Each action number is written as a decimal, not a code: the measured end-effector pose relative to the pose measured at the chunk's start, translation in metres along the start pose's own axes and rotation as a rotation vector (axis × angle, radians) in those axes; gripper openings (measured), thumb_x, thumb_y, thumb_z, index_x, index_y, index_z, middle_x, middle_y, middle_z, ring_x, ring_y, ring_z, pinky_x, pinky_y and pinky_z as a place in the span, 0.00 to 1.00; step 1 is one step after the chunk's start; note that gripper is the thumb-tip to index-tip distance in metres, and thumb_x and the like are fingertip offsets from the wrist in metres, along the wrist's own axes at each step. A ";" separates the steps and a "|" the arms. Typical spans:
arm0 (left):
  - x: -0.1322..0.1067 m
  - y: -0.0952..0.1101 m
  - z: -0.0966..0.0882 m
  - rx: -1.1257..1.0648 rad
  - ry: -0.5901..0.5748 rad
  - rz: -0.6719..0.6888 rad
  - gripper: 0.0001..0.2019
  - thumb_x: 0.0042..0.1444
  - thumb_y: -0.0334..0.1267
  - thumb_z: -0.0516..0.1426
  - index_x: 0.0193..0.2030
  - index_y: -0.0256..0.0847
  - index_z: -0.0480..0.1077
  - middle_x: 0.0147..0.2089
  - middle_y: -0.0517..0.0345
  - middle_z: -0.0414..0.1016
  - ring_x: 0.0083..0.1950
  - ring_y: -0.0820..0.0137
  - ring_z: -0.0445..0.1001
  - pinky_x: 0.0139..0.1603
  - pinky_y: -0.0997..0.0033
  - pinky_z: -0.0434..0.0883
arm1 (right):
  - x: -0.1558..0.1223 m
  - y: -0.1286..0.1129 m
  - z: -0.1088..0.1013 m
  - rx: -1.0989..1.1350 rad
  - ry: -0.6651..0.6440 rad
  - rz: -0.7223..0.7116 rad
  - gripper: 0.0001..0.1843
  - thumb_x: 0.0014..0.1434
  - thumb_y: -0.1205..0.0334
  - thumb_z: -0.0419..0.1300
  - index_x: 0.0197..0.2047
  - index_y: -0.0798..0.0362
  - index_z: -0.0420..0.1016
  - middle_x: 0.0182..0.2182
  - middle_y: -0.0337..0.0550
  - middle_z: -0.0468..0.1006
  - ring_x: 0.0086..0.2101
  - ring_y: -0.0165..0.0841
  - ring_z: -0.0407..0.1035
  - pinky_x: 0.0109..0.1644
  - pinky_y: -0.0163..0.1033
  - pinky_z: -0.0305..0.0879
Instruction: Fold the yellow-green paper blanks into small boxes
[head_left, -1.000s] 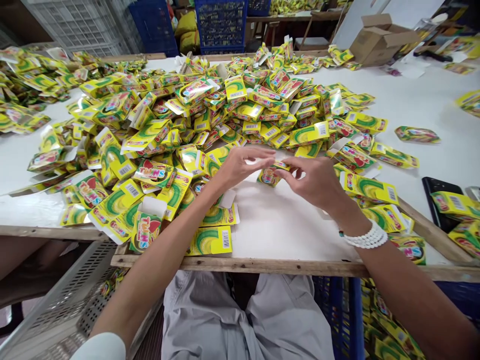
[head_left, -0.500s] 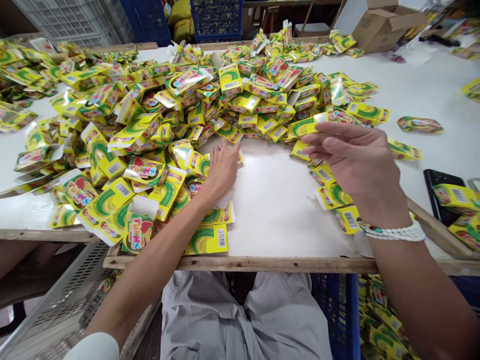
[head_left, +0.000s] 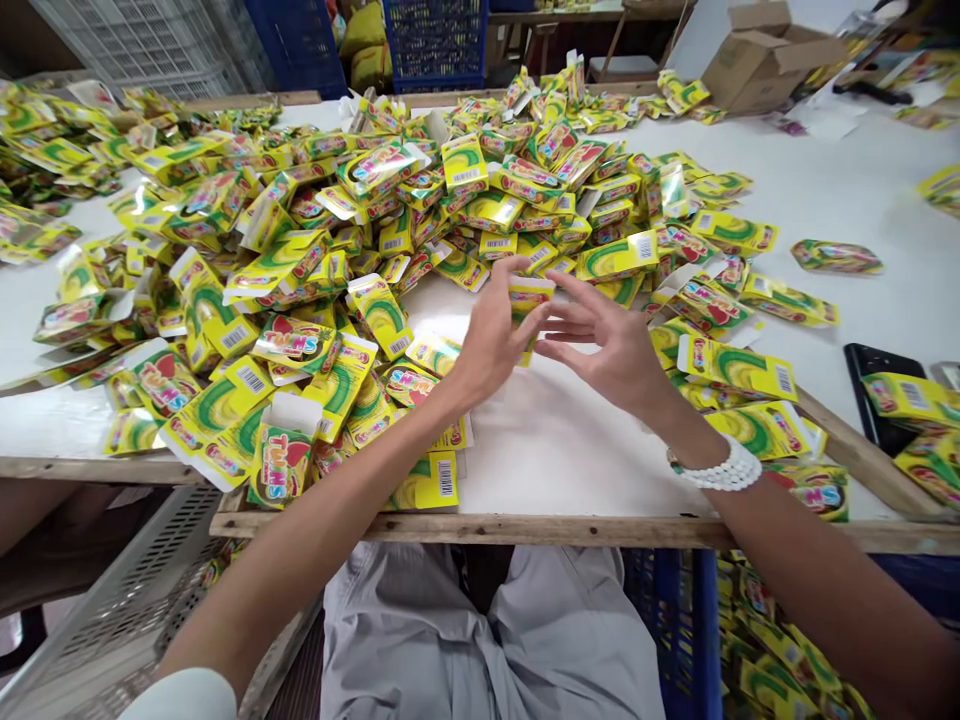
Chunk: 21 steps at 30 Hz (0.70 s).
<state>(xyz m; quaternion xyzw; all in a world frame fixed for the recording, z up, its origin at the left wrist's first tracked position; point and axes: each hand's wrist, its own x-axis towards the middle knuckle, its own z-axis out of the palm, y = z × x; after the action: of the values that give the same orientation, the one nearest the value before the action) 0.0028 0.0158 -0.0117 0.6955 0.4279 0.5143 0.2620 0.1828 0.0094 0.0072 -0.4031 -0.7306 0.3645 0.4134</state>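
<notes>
My left hand [head_left: 491, 335] is raised above the white table [head_left: 555, 450] and pinches a small yellow-green carton [head_left: 529, 298] by its left side. My right hand [head_left: 611, 345] hovers just to the right of that carton with its fingers spread, the fingertips close to it; whether they touch it I cannot tell. A white bead bracelet [head_left: 720, 470] sits on my right wrist. A big heap of the same yellow cartons [head_left: 360, 210], some flat and some folded, covers the table beyond and to the left of my hands.
More cartons [head_left: 739, 370] lie to my right, and a black phone [head_left: 881, 385] rests near the table's right edge. An open cardboard box [head_left: 765, 55] stands at the far right. Blue crates [head_left: 439, 40] stand behind the table. A white plastic crate [head_left: 112, 610] sits at my lower left.
My left hand lifted a carton off the table near the heap. My right hand came back in from the right-hand cartons, open, and met it over the middle.
</notes>
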 end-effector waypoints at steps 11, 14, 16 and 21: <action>-0.001 0.002 0.003 -0.353 -0.003 -0.310 0.13 0.65 0.41 0.65 0.52 0.42 0.71 0.53 0.53 0.79 0.51 0.68 0.81 0.52 0.70 0.79 | 0.009 0.015 0.001 0.223 0.377 0.105 0.25 0.47 0.55 0.83 0.47 0.44 0.81 0.39 0.41 0.90 0.43 0.49 0.86 0.50 0.57 0.86; -0.001 0.003 0.001 -0.401 -0.077 -0.357 0.13 0.65 0.43 0.66 0.51 0.41 0.73 0.51 0.53 0.81 0.43 0.71 0.80 0.43 0.76 0.78 | 0.011 0.021 -0.003 0.262 0.378 0.181 0.23 0.45 0.52 0.84 0.41 0.43 0.80 0.37 0.40 0.89 0.42 0.50 0.85 0.49 0.61 0.86; -0.003 0.005 0.002 -0.386 -0.105 -0.370 0.17 0.64 0.43 0.66 0.58 0.44 0.73 0.53 0.53 0.81 0.39 0.73 0.79 0.37 0.78 0.76 | 0.011 0.022 -0.006 0.285 0.341 0.234 0.22 0.46 0.50 0.83 0.40 0.41 0.80 0.39 0.39 0.89 0.44 0.51 0.85 0.52 0.64 0.85; -0.004 0.012 0.001 -0.409 -0.156 -0.422 0.25 0.63 0.42 0.66 0.66 0.47 0.70 0.57 0.52 0.79 0.38 0.72 0.81 0.33 0.77 0.78 | 0.009 0.016 -0.012 0.294 0.254 0.248 0.20 0.49 0.49 0.82 0.42 0.41 0.82 0.41 0.41 0.90 0.50 0.53 0.82 0.56 0.65 0.83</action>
<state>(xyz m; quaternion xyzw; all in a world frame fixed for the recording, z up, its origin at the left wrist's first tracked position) 0.0070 0.0066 -0.0044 0.5615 0.4293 0.4688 0.5298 0.1956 0.0268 0.0008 -0.4679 -0.5566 0.4614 0.5083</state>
